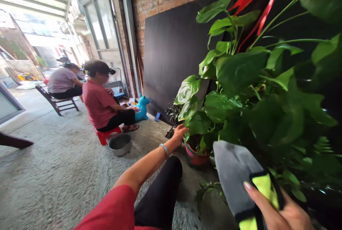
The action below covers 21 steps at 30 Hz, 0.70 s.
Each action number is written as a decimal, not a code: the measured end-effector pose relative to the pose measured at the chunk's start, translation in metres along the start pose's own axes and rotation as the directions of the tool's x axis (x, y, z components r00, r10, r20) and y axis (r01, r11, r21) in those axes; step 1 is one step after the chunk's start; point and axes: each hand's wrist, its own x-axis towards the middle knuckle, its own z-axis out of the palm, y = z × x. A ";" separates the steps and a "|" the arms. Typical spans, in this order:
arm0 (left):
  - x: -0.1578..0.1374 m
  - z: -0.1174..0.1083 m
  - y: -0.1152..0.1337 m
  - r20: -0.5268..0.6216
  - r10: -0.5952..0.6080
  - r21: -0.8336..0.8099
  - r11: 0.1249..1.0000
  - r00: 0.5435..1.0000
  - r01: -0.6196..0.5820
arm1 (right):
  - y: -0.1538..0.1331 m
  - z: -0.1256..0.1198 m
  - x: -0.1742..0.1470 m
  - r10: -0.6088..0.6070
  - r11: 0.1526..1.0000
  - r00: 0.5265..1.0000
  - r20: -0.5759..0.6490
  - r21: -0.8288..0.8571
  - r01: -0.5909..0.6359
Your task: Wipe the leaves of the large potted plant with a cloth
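Note:
My left hand (179, 134) reaches forward to the lower left edge of a leafy green potted plant. Its fingers are apart and slightly bent, at the rim of a broad leaf (198, 123); whether they touch it I cannot tell. In the lower right, my right hand (280, 205) is closed on a grey and yellow-green cloth (235, 173) with black edging, its thumb lying on top. The cloth's grey tip points up in front of the plant's reddish pot (197, 157). Part of the pot is hidden by leaves.
Ahead on the left, a person in a red shirt (97, 102) sits on a red stool (103, 137), near a metal basin (120, 144). Another person (62, 80) sits farther back. A blue animal figure (143, 107) and dark board (176, 52) stand near the wall. Red ribbon (267, 2) hangs above.

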 end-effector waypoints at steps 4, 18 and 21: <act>-0.008 0.024 0.004 0.174 -0.072 -0.062 0.995 0.982 0.084 | -0.048 0.049 0.031 -0.188 0.982 0.979 -0.075 0.002 0.188; -0.016 0.028 -0.018 0.240 -0.143 -0.067 0.984 0.960 0.163 | -0.033 0.088 0.042 -0.259 0.957 0.962 -0.090 -0.155 0.243; -0.017 0.027 -0.024 0.268 -0.146 -0.064 0.984 0.952 0.169 | -0.021 0.112 0.048 -0.259 0.950 0.965 0.036 -0.168 0.262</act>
